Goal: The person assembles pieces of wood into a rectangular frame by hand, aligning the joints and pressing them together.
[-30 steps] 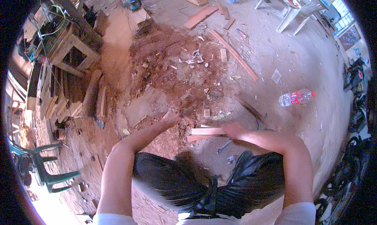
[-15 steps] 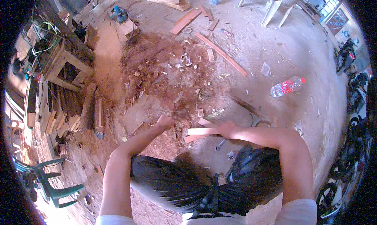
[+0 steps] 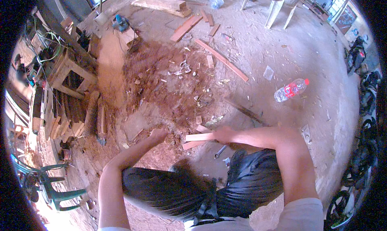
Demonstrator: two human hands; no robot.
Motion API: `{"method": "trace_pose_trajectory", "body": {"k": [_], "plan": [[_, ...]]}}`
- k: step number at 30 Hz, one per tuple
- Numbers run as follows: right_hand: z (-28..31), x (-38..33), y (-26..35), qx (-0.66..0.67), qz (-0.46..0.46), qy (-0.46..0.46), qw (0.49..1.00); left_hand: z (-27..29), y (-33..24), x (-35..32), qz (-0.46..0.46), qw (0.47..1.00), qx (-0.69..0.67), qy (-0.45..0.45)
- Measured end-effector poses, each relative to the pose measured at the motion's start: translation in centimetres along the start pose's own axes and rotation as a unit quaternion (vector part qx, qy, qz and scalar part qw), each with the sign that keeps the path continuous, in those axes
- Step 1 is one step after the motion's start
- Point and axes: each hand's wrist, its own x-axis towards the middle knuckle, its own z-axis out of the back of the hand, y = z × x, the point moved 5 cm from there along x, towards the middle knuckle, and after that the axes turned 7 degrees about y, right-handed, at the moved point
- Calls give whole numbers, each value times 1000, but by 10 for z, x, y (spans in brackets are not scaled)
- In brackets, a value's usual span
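My right hand (image 3: 224, 134) is closed around a short pale wooden strip (image 3: 199, 137), whose bare end points left. Just under that strip lies a reddish wooden piece (image 3: 192, 145), and a third short piece (image 3: 202, 128) shows on its far side; whether the hand grips these two as well is unclear. My left hand (image 3: 160, 134) is low over the ground covered in sawdust, apart from the strips. Its fingers are too indistinct to read. A metal wrench (image 3: 220, 151) lies on the ground by my right knee.
A plastic bottle (image 3: 291, 90) lies to the right. Ahead are a long reddish plank (image 3: 222, 60), a thick beam (image 3: 159, 5) and a blue power tool (image 3: 120, 23). Stacked wood (image 3: 66, 128) and a green chair (image 3: 62, 196) stand left. Motorcycles (image 3: 358, 146) line the right side.
The whole view has shifted slightly. My left hand has drawn a little nearer to me and to the left. My right hand stays closed on the pale strip.
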Motion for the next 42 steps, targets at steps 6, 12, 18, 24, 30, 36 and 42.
{"method": "trace_pose_trajectory", "body": {"k": [6,12,18,24,30,36,42], "plan": [[-17,13,-34,-70,8,53,996,-46,-2,-3,-33,996,9,-87],[-21,26,-45,-88,69,46,993,-89,19,-18,41,992,-41,111],[-40,60,-53,-49,101,5,994,-92,22,-44,-9,996,-84,24],[-56,40,-79,-48,60,81,994,-95,-7,-20,-22,977,-175,122],[-62,52,-81,-11,79,101,992,-75,-23,-33,-66,983,-167,36],[-44,47,-60,-103,126,63,985,-116,-1,-39,-43,989,-125,64],[-76,67,-62,-85,75,114,987,-109,6,-52,-35,989,-111,91]]}}
